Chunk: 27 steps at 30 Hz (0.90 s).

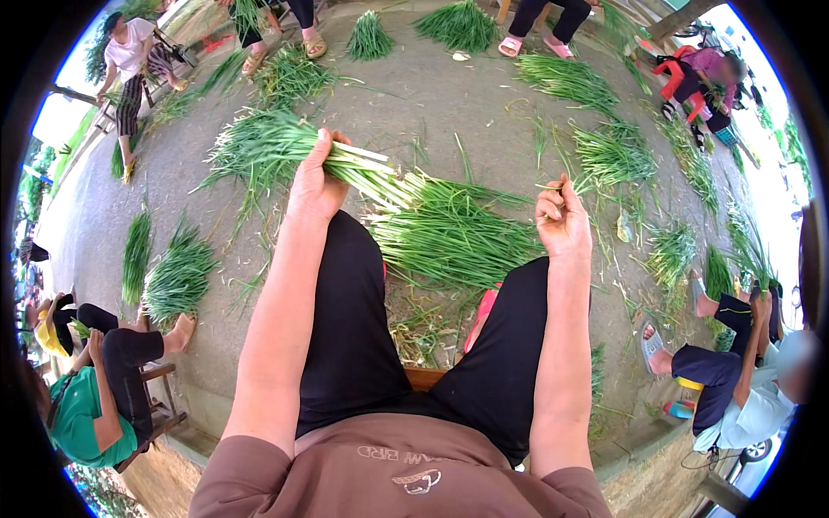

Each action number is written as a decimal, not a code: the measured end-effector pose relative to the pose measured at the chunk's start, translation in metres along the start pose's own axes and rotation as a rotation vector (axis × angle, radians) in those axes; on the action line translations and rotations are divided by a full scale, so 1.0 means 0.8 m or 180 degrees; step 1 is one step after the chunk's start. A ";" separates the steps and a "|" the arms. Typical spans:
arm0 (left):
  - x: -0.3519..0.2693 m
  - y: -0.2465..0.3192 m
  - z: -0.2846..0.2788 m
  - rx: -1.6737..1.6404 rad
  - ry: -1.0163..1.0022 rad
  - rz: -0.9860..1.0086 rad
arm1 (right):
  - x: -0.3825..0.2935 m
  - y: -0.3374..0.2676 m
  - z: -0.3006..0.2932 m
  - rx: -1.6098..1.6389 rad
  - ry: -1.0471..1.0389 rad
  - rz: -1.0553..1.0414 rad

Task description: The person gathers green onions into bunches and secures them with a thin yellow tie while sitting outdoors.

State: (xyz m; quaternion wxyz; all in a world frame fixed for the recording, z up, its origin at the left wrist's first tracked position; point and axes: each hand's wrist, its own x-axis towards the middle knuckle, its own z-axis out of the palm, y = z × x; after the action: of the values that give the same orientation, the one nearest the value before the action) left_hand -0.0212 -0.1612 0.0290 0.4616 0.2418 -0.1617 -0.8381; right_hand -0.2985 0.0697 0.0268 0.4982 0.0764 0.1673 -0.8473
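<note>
My left hand (320, 175) is closed around a bunch of green stalks with pale ends (363, 162), which look like garlic chives. The pale ends point right and the green leaves trail off to the left. At the right, above my knee, my right hand (560, 207) pinches a thin green strand (549, 187) between thumb and fingers. A large pile of the same stalks (460, 239) lies on the ground between and beyond my knees, its pale ends to the left. Another heap (243, 146) lies past my left hand.
More bundles (178, 278) lie at the left, with others at the right (612, 155) and far side (456, 26). Loose trimmings (421, 330) litter the pavement around my feet. Several people sit around on low seats, some with stalks in hand. A wooden seat edge (424, 378) shows beneath me.
</note>
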 end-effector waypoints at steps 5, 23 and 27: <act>-0.009 -0.014 0.016 0.0136 -0.0288 -0.0282 | -0.015 0.044 0.043 -0.0578 0.0444 -0.0351; -0.032 -0.071 0.055 0.1347 -0.0905 -0.0462 | -0.027 0.121 0.057 -0.3409 -0.0610 0.0620; -0.036 -0.072 0.063 0.1264 -0.0898 -0.0545 | -0.025 0.118 0.052 -0.3185 -0.0606 0.0437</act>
State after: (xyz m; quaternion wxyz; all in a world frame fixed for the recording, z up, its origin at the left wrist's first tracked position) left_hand -0.0762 -0.1044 0.0499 0.3053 0.2212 -0.3649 -0.8513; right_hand -0.2050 0.0289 0.0520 0.5412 -0.2381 0.5009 -0.6321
